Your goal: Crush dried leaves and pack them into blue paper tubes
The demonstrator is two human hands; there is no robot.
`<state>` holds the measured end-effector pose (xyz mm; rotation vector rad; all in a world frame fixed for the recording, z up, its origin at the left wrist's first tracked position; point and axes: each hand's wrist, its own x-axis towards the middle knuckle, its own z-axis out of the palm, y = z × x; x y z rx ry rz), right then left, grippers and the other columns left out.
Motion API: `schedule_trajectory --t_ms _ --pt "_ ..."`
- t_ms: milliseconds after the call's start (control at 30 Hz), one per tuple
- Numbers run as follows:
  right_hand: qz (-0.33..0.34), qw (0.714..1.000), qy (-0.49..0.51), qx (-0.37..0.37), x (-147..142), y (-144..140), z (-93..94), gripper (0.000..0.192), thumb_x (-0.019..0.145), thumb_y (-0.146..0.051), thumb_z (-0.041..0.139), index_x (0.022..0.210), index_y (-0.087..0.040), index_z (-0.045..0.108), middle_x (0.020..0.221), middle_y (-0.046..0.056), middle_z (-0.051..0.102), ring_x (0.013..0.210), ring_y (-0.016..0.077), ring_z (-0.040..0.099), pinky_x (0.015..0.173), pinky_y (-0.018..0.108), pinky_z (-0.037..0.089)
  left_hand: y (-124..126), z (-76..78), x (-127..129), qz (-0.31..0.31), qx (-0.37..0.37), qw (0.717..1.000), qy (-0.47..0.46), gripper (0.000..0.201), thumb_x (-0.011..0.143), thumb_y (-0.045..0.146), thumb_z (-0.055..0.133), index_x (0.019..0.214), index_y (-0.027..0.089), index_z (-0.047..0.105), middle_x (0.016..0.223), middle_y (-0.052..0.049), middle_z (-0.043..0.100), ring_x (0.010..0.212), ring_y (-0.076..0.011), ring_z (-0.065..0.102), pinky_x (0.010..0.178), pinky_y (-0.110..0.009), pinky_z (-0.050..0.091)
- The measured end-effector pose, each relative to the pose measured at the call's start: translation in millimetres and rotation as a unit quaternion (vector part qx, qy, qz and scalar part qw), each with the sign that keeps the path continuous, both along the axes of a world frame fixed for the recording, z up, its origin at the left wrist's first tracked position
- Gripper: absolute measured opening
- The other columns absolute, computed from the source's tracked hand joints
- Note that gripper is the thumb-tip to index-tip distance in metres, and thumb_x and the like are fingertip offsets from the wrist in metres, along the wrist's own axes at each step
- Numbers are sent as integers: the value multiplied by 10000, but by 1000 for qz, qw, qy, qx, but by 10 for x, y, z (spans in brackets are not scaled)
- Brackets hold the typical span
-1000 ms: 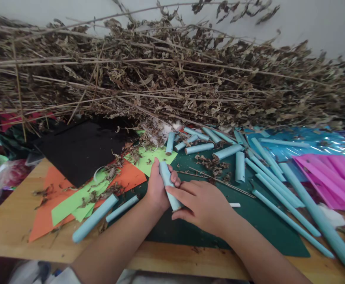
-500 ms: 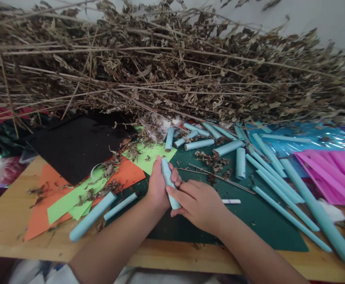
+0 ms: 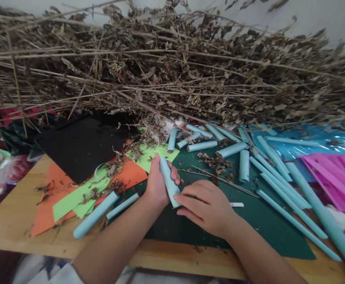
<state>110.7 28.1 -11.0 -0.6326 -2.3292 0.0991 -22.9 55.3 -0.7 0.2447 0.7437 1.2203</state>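
Note:
My left hand (image 3: 157,182) is wrapped around a short light-blue paper roll (image 3: 168,180), which points away from me over the dark green cutting mat (image 3: 263,221). My right hand (image 3: 208,205) rests just right of it, fingertips touching the roll's near end. A thin white stick (image 3: 236,204) lies on the mat beside my right hand. Dried twigs and crumbs (image 3: 216,162) lie just beyond my hands.
A big heap of dried branches (image 3: 172,75) covers the back. Several light-blue rolls (image 3: 278,177) lie to the right, two more (image 3: 97,213) to the left. Orange (image 3: 46,209), green (image 3: 71,199) and black paper (image 3: 83,146) lie left, pink sheets (image 3: 334,177) right.
My right hand has slipped a little down and to the right along the roll's near end. The left hand keeps its hold. The view shifted slightly.

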Motion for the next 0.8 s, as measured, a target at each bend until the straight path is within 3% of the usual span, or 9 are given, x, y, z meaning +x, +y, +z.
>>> schedule_trajectory --t_ms 133,267,567,800 --pt "-10 998 47 38 -36 -31 -24 128 705 -123 579 821 -162 543 740 23 601 679 146 487 588 290 404 -16 10 18 12 -19 1000 4 444 799 518 241 568 173 396 352 42 374 320 -102 381 433 -248 404" --pt "10 995 75 62 -5 -26 -30 116 688 -66 560 756 -158 539 696 16 590 670 141 484 595 296 406 -29 52 -8 64 -11 998 -1 434 795 520 248 575 175 392 367 47 377 333 -95 380 442 -240 399" --pt "-34 982 117 -142 81 105 -48 82 759 -129 506 760 -160 582 734 34 571 699 108 516 636 231 434 10 99 -111 98 31 991 -81 473 775 561 228 566 170 395 386 53 356 344 -80 373 460 -235 387" --pt "-33 979 94 -179 -10 83 -94 79 747 -180 531 737 -155 605 720 39 587 697 118 541 645 221 443 9 71 -132 79 75 986 -124 511 781 562 192 564 162 426 385 41 376 348 -81 385 472 -240 391"
